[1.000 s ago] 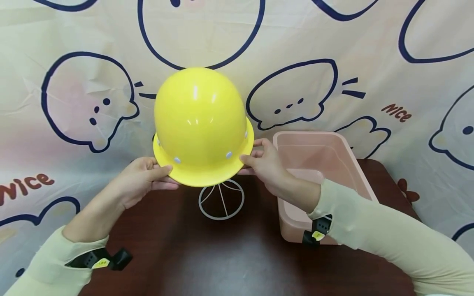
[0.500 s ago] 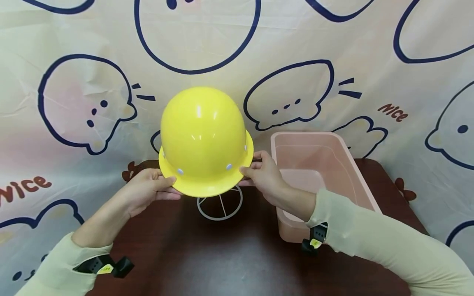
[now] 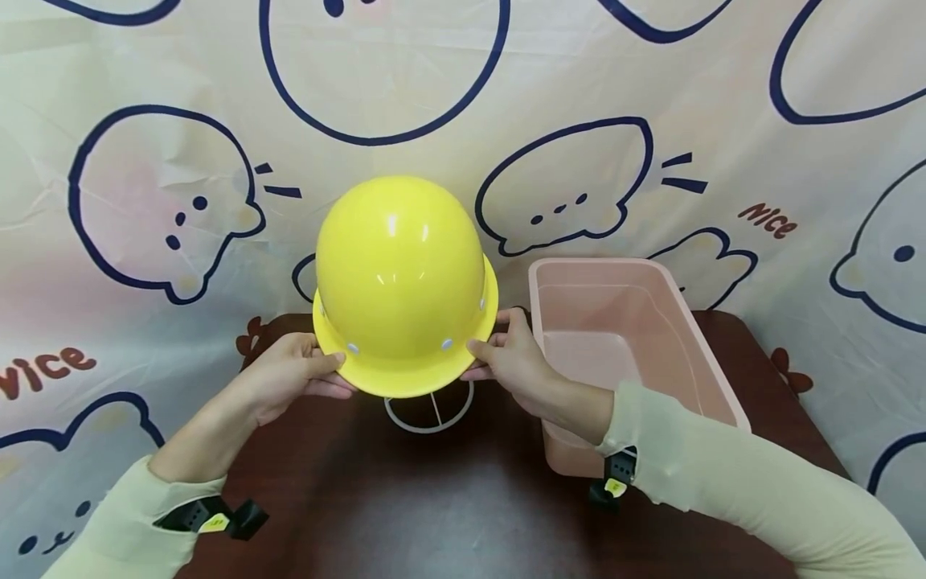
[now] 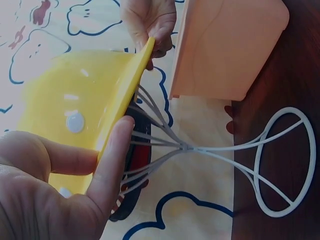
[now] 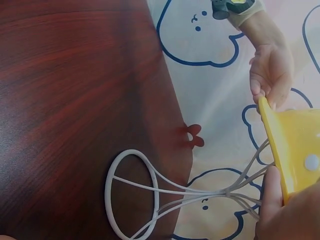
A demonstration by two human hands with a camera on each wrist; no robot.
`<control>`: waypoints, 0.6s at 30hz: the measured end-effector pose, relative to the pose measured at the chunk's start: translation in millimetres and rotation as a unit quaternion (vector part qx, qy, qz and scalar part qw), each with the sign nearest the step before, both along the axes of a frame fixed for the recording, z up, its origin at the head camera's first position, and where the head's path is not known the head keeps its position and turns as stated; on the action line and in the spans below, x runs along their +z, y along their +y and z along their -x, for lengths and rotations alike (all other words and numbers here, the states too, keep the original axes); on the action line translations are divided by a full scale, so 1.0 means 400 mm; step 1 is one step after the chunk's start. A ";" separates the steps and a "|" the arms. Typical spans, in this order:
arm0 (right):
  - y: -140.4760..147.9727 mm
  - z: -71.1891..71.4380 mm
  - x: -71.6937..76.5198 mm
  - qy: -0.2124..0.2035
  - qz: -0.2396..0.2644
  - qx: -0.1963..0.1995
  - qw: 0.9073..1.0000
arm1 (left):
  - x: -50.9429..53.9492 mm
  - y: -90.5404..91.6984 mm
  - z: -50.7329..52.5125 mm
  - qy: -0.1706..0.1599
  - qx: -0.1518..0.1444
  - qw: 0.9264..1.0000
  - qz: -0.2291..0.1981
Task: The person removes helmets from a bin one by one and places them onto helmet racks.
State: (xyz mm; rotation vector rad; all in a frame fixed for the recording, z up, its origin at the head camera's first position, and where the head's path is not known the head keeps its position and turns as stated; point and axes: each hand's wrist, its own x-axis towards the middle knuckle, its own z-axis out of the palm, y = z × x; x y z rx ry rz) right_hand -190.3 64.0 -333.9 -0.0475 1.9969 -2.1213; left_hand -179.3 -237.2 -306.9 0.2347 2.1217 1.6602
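Observation:
A yellow hard hat point(image 3: 401, 273) with pale round rivets is held by its brim from both sides. My left hand point(image 3: 292, 371) pinches the brim at the left, thumb on top and fingers beneath. On the right, my right hand point(image 3: 517, 358) grips the brim the same way. Under the hat stands a white wire hat stand point(image 4: 220, 149) with a ring base on the table. In the left wrist view, its upper wires run up into the hat, past a dark inner band point(image 4: 140, 165). Whether the hat's weight rests on the wires, I cannot tell.
A pink plastic bin point(image 3: 640, 264) stands on the table close to my right forearm. The dark brown wooden table point(image 3: 448, 507) ends at a cartoon-printed cloth point(image 3: 579, 64) hung behind it. Small black cameras are strapped to both wrists.
The hard hat has come down over the wire stand with both hands still pinching its brim, hiding more of the stand's base. Most of that lowering came in the first half second.

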 end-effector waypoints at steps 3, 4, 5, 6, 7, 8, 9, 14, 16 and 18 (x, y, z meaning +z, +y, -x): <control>0.003 0.003 -0.005 0.001 0.004 0.009 1.000 | -0.007 0.001 -0.002 0.001 0.007 1.000 0.000; 0.005 0.004 -0.004 0.001 0.006 0.012 1.000 | -0.006 0.002 -0.002 0.002 0.010 1.000 0.003; 0.006 0.006 -0.002 0.002 0.006 0.017 1.000 | -0.005 0.002 -0.002 0.004 0.010 1.000 0.004; 0.008 0.007 -0.001 0.002 0.006 0.023 1.000 | -0.004 0.002 -0.002 0.005 0.011 1.000 0.005; 0.009 0.007 0.002 -0.001 0.006 0.029 1.000 | -0.002 0.002 -0.002 0.004 0.011 1.000 0.005; 0.011 0.008 0.005 -0.004 0.004 0.036 0.999 | -0.002 0.002 -0.002 0.004 0.010 1.000 0.006; 0.013 0.009 0.007 -0.007 0.002 0.043 0.999 | -0.001 0.001 -0.002 0.004 0.007 1.000 0.006; 0.025 0.012 0.022 -0.008 -0.013 0.096 0.995 | 0.000 -0.004 -0.001 -0.002 -0.005 1.000 0.001; 0.029 0.014 0.028 -0.005 -0.019 0.114 0.993 | 0.000 -0.006 -0.002 -0.003 -0.007 1.000 0.001; 0.033 0.013 0.034 0.000 -0.025 0.122 0.992 | 0.001 -0.009 -0.001 -0.002 -0.008 1.000 0.001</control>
